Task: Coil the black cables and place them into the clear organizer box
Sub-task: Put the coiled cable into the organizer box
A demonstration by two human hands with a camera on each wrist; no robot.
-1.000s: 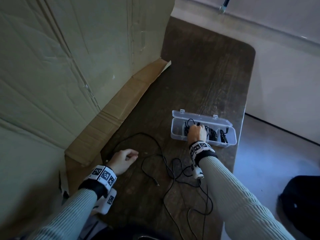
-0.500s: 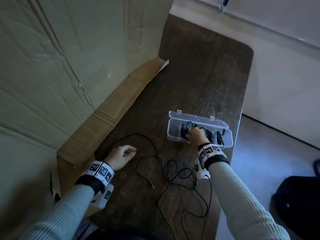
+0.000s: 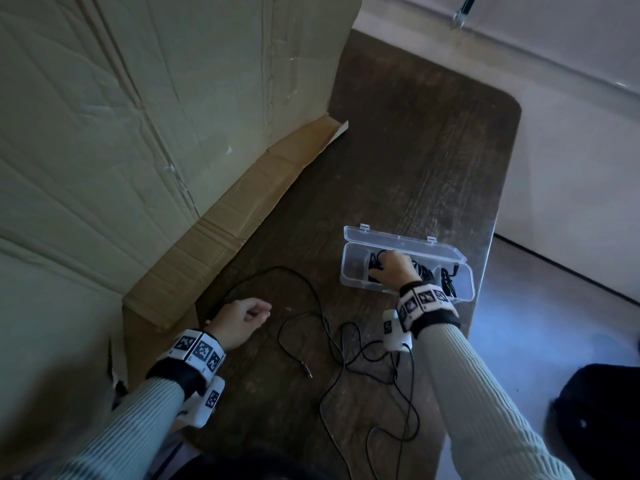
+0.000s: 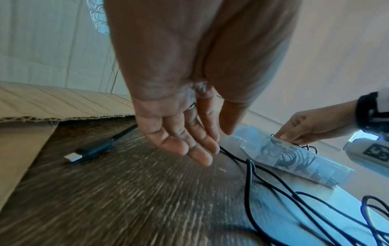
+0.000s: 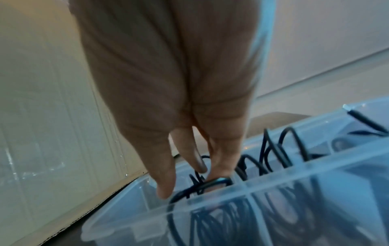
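Right hand (image 3: 393, 268) has shifted left inside the clear organizer box (image 3: 353, 275) at the table's right edge, straight fingers pressing a coiled cable (image 5: 202, 186) down. Left hand (image 3: 242, 318) idle, loosely curled; loose cables (image 3: 332, 344) remain.

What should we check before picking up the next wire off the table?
1. Organizer box lid open: ok.
2. Coiled cable down inside its compartment: not ok, a loop sits at the rim under the right hand's fingers.
3. Right hand free of the box: not ok, it presses on that coil.
4. Left hand free to grab: ok, it holds nothing.
5. Loose cables left on the table: ok, they lie tangled and within reach.
6. Empty compartment left: cannot tell for sure; the leftmost one looks clear.
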